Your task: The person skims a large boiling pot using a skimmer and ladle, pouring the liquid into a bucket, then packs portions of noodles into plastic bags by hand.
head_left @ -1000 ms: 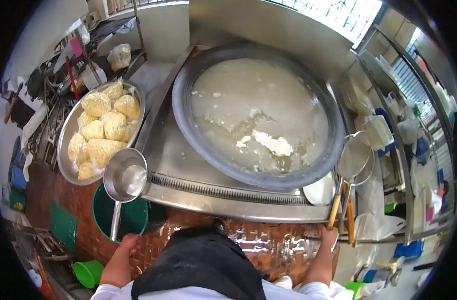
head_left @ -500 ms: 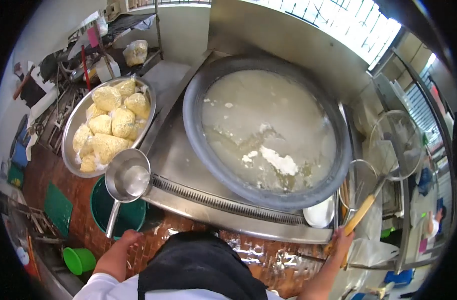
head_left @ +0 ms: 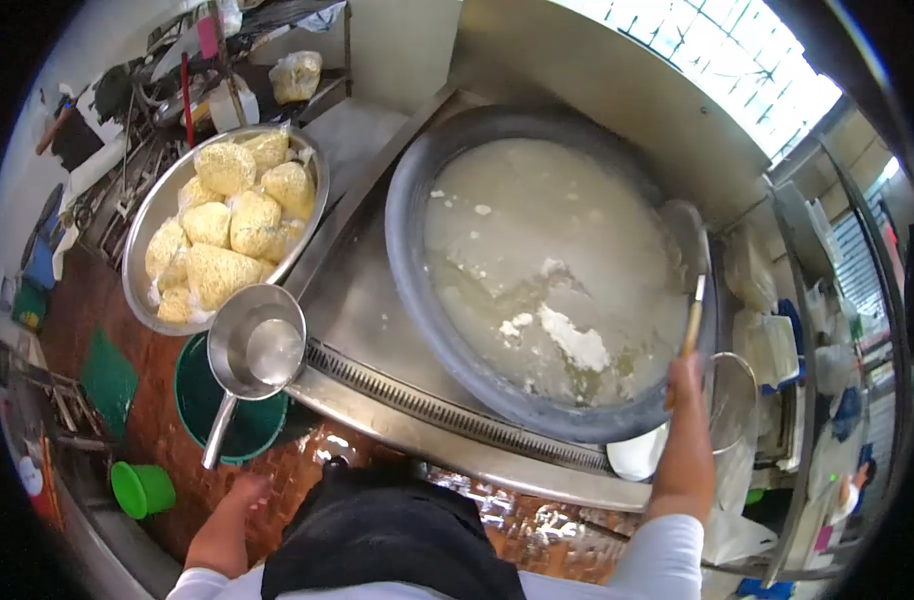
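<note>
My right hand [head_left: 685, 378] is wrapped round the wooden handle of a wire strainer [head_left: 689, 240], whose mesh lies over the right rim of a large round vat [head_left: 417, 290]. Cloudy liquid [head_left: 537, 220] fills the vat, with white clumps [head_left: 574, 340] floating near its front. My left hand [head_left: 250, 490] hangs low at the left, below the handle of a steel ladle [head_left: 257, 340], and does not touch it. Its fingers are small and blurred. The ladle rests over a dark green bucket [head_left: 199, 400].
A steel basin [head_left: 137, 285] of bagged yellow food [head_left: 232, 225] stands left of the vat. A second strainer [head_left: 734, 400] and a white plate [head_left: 637, 455] are at the front right. A bright green bucket [head_left: 144, 490] stands on the wet brick floor.
My right hand has lifted the strainer from the right side and swung it over to the vat's rim. The camera view has shifted. My left hand still hangs near the ladle's handle.
</note>
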Action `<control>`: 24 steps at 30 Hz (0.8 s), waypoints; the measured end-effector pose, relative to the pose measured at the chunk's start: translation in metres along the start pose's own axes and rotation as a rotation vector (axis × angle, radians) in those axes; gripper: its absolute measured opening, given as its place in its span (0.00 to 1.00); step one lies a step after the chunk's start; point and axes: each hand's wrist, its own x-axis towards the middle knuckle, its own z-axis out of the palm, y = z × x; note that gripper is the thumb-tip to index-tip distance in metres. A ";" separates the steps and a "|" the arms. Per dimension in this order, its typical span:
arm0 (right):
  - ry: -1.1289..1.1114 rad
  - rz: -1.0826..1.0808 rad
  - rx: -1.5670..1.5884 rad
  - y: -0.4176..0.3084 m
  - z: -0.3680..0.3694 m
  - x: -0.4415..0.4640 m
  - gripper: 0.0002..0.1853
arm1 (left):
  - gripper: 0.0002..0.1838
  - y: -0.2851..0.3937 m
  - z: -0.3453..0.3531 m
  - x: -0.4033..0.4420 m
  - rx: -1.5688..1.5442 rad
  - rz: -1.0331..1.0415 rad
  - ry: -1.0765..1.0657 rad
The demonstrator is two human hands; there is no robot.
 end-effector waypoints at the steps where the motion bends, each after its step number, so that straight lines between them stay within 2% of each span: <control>1: -0.113 0.045 0.027 -0.016 0.014 0.001 0.09 | 0.17 -0.011 0.003 0.007 0.015 0.007 -0.017; 3: -0.352 0.153 0.068 -0.031 0.044 -0.003 0.08 | 0.15 -0.050 0.004 0.022 0.053 0.005 -0.052; 4: -0.398 0.118 0.003 -0.037 0.052 -0.008 0.07 | 0.15 -0.060 0.007 0.019 -0.015 -0.024 -0.053; 6: -0.475 0.030 -0.112 -0.056 0.059 -0.014 0.05 | 0.14 -0.068 0.016 0.018 -0.160 -0.057 -0.049; 9: -0.605 -0.013 -0.130 -0.086 0.057 -0.046 0.03 | 0.13 -0.066 0.027 0.012 -0.167 -0.063 -0.064; 13: -0.667 0.008 -0.075 -0.093 0.071 -0.079 0.04 | 0.14 -0.075 0.036 0.049 -0.145 0.027 -0.094; 15: -0.720 -0.019 -0.052 -0.099 0.071 -0.104 0.05 | 0.15 -0.064 0.031 0.055 -0.189 0.070 -0.152; 18: -0.821 0.038 -0.037 -0.098 0.075 -0.126 0.09 | 0.17 -0.039 0.021 0.044 -0.254 0.096 -0.083; 21: -0.968 0.048 0.202 -0.101 0.066 -0.165 0.16 | 0.17 -0.028 0.004 0.043 -0.107 0.101 -0.073; 22: -0.986 0.112 0.237 -0.108 0.059 -0.186 0.21 | 0.14 -0.033 0.000 0.052 -0.137 0.115 -0.100; 24: -1.119 0.233 0.415 -0.103 0.053 -0.207 0.22 | 0.12 -0.053 -0.002 0.084 -0.199 0.139 -0.157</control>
